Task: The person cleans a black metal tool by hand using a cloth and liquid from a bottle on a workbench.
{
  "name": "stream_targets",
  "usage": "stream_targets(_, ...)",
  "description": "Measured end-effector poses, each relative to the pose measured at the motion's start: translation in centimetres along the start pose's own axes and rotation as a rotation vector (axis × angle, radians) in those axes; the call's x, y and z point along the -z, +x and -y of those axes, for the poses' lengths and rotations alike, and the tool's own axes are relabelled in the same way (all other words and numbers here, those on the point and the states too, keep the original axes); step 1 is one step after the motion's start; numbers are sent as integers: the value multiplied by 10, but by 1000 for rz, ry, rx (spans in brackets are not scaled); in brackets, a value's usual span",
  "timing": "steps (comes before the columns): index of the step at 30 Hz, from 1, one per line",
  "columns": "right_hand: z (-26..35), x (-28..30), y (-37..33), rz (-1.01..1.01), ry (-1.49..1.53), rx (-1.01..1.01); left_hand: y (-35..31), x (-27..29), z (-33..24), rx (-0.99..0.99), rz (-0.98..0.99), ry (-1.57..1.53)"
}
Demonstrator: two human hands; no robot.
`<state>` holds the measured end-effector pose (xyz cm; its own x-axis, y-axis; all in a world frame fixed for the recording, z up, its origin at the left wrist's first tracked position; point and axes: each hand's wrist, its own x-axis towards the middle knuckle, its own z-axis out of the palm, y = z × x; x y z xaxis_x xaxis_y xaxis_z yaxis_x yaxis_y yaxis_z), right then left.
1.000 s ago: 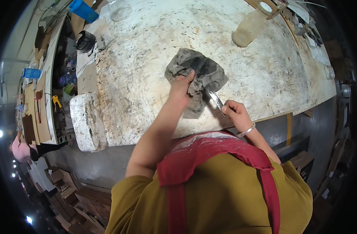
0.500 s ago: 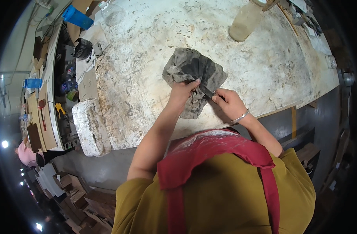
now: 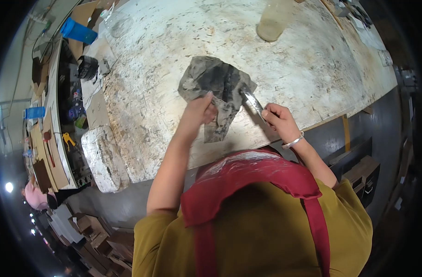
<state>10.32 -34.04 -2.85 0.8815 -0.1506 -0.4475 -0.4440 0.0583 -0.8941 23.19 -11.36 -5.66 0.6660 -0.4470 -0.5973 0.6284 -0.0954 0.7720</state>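
Two hands are at one rag (image 3: 219, 79), which lies blackened and crumpled on the table (image 3: 151, 87), just beyond them. The right hand (image 3: 281, 121) pinches the near end of a metal strip (image 3: 251, 99) between thumb and fingers; the strip's far end meets the rag's right side. The left hand (image 3: 200, 112) curls at the rag's near left part; whether it pinches cloth, I cannot tell. If the strip is sharp, a slip might nick the left hand; a loose pinch could drop it; slack cloth may bunch. Counted: one rag, one strip, one cloudy jar (image 3: 271, 24) far off, two blue containers (image 3: 78, 31) left, one white block (image 3: 101, 159) near left.
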Motion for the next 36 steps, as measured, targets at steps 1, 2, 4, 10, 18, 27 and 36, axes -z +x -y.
stream_targets(1, 0, -1, 1, 28, -19, 22, -6, 7, 0, 11, 40, 119)
stream_targets(2, 0, -1, 3, 56, -39, 43, -17, 9, -1, 16, 52, 125)
stream_targets(4, -1, -4, 7, 93, 32, 28, -45, 5, -15, -215, -282, 852)
stream_targets(10, -6, -14, 12, 104, 75, 90, -50, -8, -43, -995, -571, 1232)
stream_targets(18, -17, 2, 35, -220, -412, 253, 52, -38, -66, -1149, 87, 1450)
stream_targets(27, -8, -5, 51, -208, -842, 296, 35, -34, -119, -874, 305, 1768)
stream_targets(36, 8, -8, 41, -232, -864, 485, -34, -7, -41, 162, -111, 299)
